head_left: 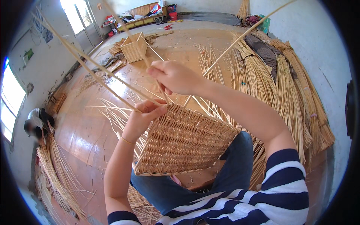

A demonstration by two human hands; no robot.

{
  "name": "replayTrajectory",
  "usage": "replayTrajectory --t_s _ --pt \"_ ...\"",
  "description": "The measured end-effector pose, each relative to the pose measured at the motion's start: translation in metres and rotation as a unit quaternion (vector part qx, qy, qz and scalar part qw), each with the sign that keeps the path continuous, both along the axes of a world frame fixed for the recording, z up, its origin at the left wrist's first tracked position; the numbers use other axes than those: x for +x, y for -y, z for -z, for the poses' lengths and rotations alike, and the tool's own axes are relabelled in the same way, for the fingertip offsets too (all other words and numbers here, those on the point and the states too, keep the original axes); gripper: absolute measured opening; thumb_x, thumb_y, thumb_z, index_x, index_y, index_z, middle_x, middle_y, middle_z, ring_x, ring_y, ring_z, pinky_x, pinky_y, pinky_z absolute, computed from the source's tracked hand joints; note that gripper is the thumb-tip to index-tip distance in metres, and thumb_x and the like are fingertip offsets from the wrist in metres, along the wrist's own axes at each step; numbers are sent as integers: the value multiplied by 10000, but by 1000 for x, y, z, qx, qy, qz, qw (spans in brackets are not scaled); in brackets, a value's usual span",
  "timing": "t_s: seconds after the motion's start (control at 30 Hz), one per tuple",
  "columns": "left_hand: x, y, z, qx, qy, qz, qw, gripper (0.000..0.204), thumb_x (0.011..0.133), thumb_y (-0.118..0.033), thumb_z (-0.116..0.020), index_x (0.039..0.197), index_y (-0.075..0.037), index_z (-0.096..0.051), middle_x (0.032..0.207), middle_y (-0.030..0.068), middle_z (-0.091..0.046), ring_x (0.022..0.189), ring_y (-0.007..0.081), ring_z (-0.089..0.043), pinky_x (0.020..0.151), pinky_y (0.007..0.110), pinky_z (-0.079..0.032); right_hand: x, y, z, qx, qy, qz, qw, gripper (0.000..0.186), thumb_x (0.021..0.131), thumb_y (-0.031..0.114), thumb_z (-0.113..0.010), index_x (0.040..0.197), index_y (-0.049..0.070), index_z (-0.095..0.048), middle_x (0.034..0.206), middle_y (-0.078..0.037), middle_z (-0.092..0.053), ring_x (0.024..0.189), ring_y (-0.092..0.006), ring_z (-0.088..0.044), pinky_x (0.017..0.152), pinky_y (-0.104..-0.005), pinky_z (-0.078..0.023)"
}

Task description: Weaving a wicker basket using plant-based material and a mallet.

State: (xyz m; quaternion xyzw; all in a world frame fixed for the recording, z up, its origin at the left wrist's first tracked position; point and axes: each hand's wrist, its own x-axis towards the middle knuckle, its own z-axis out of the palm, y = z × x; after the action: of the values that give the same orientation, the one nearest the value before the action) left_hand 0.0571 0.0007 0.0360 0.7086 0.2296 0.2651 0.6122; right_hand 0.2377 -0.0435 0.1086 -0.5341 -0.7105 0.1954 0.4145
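A half-woven wicker basket (pixel 187 138) rests tilted against my knees, its woven side facing me. At its upper left corner my left hand (pixel 148 112) pinches the rim, with long willow rods passing by its fingers toward the upper left. Just above that corner my right hand (pixel 170 77) is closed around a willow rod (pixel 159 87) that runs down to the rim; the rod's upper part is blurred. Another long rod (pixel 240 39) slants up to the right behind my right forearm. Loose rod ends (pixel 116 120) stick out beyond the basket's far side.
Bundles of willow rods (pixel 296 101) lie along the right wall, a dark cloth (pixel 262 50) over them. A finished-looking basket (pixel 134 48) stands on the floor ahead. At far left another person (pixel 39 122) bends over a rod bundle (pixel 56 176). A wooden bench (pixel 144 20) holds clutter at the back.
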Motion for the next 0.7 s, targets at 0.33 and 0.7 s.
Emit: replayTrajectory --t_s 0.33,0.7 --pt "-3 -1 -2 -34 59 29 997 262 883 -31 -649 1133 -5 -575 933 59 -675 843 111 -619 766 259 -509 -9 -59 60 -533 -155 -73 828 170 913 190 -534 818 76 -616 707 -13 -606 569 -128 -554 486 -304 -459" --pt "-8 -5 -6 -27 -17 38 999 318 899 -116 -650 1195 -13 -596 1008 18 -667 922 86 -601 848 250 -479 -33 -45 -2 -67 -40 -148 986 479 960 469 -476 1033 8 -581 756 -86 -655 631 -148 -621 569 -293 -509"
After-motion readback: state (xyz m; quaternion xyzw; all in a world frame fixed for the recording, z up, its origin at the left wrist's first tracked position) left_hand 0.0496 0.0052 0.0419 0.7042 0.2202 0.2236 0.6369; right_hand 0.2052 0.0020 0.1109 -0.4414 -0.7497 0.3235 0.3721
